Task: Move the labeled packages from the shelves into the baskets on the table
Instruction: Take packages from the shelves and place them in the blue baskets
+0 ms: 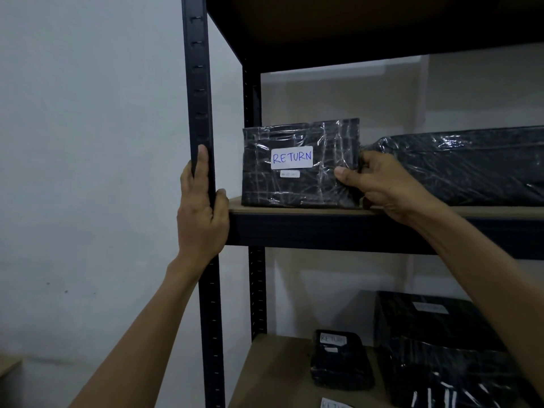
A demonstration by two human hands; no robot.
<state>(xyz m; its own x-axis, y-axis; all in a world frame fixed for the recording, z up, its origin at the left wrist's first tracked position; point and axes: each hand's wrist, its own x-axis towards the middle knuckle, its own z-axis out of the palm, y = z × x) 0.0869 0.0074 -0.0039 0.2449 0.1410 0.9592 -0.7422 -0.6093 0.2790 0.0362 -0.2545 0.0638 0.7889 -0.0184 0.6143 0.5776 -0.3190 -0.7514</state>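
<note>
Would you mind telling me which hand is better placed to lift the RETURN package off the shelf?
The right hand: it grips the package by its right edge, while the left hand holds the shelf post.

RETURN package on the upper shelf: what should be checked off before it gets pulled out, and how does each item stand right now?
1. Grip: right hand pinches the RETURN package at its right edge: ok.
2. The label faces out and reads RETURN: ok.
3. Package stands on the shelf board near its front edge: ok.
4. Second hand free to support: not ok; left hand holds the upright post.
5. Gap to the long package beside it: cannot tell; the right hand covers it.
6. Target basket: cannot tell; none in view.
</note>
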